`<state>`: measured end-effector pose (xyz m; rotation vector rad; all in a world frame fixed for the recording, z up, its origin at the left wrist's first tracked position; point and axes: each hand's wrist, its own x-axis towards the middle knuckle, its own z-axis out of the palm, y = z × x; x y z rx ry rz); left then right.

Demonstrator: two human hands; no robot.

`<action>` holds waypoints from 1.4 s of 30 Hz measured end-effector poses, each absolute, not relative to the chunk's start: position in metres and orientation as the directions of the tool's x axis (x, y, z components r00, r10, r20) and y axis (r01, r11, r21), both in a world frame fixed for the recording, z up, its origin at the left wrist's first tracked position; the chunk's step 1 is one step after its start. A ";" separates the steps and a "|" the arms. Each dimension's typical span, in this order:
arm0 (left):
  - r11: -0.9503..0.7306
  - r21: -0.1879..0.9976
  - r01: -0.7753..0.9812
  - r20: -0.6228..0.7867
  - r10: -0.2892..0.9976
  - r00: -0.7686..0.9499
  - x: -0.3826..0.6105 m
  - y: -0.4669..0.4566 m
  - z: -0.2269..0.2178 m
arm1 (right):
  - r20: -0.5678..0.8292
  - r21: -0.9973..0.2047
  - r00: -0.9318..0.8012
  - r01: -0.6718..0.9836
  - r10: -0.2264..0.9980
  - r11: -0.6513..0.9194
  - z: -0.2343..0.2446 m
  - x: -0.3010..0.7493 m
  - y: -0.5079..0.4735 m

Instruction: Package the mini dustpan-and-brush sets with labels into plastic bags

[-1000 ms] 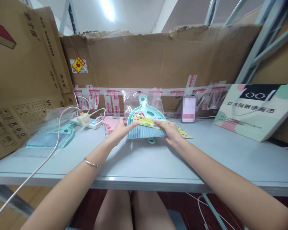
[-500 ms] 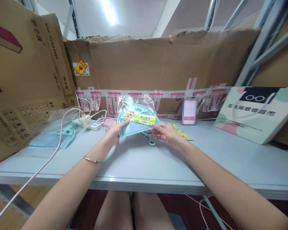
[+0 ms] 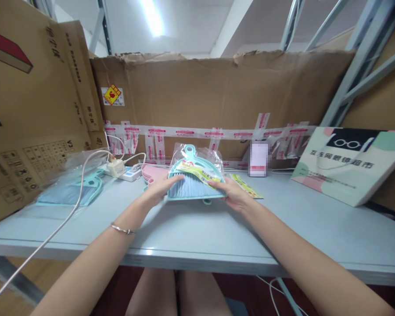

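A small teal dustpan-and-brush set (image 3: pixel 195 177) in a clear plastic bag, with a yellow-green label strip across it, lies flat on the pale grey table (image 3: pixel 197 232). My left hand (image 3: pixel 159 188) grips its left edge, thumb on top. My right hand (image 3: pixel 232 193) holds its right edge with the fingers curled under. A teal handle end (image 3: pixel 206 202) pokes out beneath the set at its front edge. A loose yellow-green label card (image 3: pixel 246 185) lies just right of my right hand.
A second bagged teal set (image 3: pixel 70 191) lies at the left. Pink dustpans (image 3: pixel 153 172) and a white power strip (image 3: pixel 123 169) with cables sit behind my left hand. A white cable (image 3: pixel 52 228) crosses the left side. Taped cardboard walls stand behind; a printed board (image 3: pixel 345 164) leans at the right.
Half a second ago both hands held the bagged set tilted up off the table; now it is lowered flat onto the table, still in both hands.
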<state>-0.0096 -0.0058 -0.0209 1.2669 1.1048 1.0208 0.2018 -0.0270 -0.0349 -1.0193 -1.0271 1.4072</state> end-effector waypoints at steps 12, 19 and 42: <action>0.032 0.995 -0.098 0.047 0.706 0.707 -0.048 -0.031 0.008 | -0.160 -0.914 -0.087 -0.363 0.983 -0.181 -0.024 0.194 -0.038; 0.120 0.992 -0.032 -0.069 0.753 0.655 -0.054 -0.046 -0.017 | -0.184 -0.915 -0.221 -0.318 0.958 -0.249 -0.032 0.202 -0.054; -0.097 0.984 0.152 0.002 0.850 0.527 -0.038 0.013 0.015 | -0.094 -0.935 -0.054 -0.338 0.994 -0.107 -0.022 0.203 0.002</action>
